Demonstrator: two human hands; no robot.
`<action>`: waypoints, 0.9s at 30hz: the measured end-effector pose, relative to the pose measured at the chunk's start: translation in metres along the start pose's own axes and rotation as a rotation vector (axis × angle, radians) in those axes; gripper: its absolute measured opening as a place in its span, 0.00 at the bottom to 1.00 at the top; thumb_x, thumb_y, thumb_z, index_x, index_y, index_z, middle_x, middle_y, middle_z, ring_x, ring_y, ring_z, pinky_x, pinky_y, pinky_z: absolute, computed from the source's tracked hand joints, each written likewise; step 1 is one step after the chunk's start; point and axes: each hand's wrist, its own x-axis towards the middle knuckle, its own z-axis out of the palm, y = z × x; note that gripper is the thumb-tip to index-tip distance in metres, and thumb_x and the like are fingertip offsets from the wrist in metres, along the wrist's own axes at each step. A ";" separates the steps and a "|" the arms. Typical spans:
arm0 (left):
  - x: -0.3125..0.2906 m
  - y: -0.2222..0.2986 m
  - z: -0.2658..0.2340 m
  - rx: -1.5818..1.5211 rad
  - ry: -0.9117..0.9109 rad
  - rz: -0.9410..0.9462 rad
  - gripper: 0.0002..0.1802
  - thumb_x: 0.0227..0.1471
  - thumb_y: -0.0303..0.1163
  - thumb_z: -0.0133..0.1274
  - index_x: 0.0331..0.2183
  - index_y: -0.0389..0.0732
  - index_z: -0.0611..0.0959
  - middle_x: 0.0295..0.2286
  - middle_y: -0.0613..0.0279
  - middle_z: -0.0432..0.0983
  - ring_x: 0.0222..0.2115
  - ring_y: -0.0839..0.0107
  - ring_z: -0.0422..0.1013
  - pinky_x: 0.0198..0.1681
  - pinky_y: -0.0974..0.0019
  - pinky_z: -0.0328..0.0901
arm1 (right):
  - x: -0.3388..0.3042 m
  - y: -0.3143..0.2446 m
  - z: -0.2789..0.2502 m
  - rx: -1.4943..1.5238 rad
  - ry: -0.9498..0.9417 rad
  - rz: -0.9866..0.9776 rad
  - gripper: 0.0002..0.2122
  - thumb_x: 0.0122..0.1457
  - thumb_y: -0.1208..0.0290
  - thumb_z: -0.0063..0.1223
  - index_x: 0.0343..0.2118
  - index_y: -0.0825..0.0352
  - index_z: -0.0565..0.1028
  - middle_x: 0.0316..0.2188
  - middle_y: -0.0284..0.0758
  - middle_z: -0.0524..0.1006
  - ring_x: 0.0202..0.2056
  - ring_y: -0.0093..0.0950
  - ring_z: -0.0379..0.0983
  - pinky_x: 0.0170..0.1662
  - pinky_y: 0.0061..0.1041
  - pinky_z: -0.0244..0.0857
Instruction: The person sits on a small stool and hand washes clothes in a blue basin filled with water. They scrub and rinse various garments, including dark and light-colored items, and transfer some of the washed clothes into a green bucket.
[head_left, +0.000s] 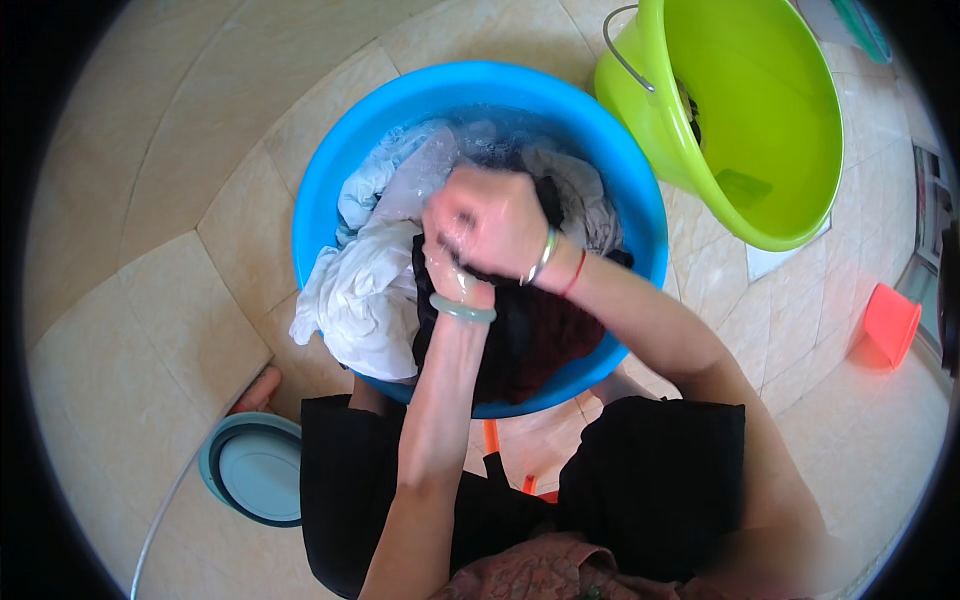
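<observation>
**Hand wash in progress, nothing visibly finished**

Dark cloth is in the blue basin, under and against both hands. Right hand is clenched, apparently on a fold of it; motion blur, so not certain. Left hand is pressed up against the right, fingers mostly hidden; can't tell its grip.

Same basin: dark red cloth to the right, white cloth slumped over the left rim, pale blue cloth and grey cloth toward the far side, sudsy water behind.

My read: scrubbing stage, one piece being worked, rest of the load left to do, rinse too. Green bucket sits beyond; something dark inside, can't identify it or call it done.
</observation>
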 end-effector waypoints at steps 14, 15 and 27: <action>0.036 0.024 -0.006 0.123 -0.097 -0.070 0.23 0.65 0.38 0.41 0.60 0.62 0.64 0.60 0.63 0.57 0.58 0.58 0.58 0.58 0.41 0.55 | -0.049 0.104 -0.015 -0.455 -0.350 0.113 0.20 0.55 0.71 0.55 0.52 0.63 0.70 0.49 0.45 0.70 0.51 0.47 0.66 0.54 0.40 0.62; 0.040 0.018 -0.004 0.151 -0.100 -0.070 0.23 0.65 0.37 0.41 0.60 0.63 0.64 0.61 0.63 0.56 0.59 0.57 0.57 0.58 0.39 0.55 | -0.052 0.118 -0.015 -0.513 -0.362 0.118 0.20 0.54 0.73 0.56 0.51 0.63 0.70 0.49 0.45 0.70 0.51 0.47 0.66 0.54 0.40 0.62; 0.049 0.021 0.008 0.056 -0.353 -0.123 0.24 0.59 0.37 0.51 0.55 0.41 0.69 0.47 0.54 0.72 0.46 0.62 0.71 0.51 0.62 0.66 | -0.038 -0.027 -0.019 0.073 -0.367 -0.142 0.07 0.50 0.65 0.62 0.26 0.60 0.75 0.28 0.29 0.72 0.29 0.29 0.71 0.30 0.25 0.67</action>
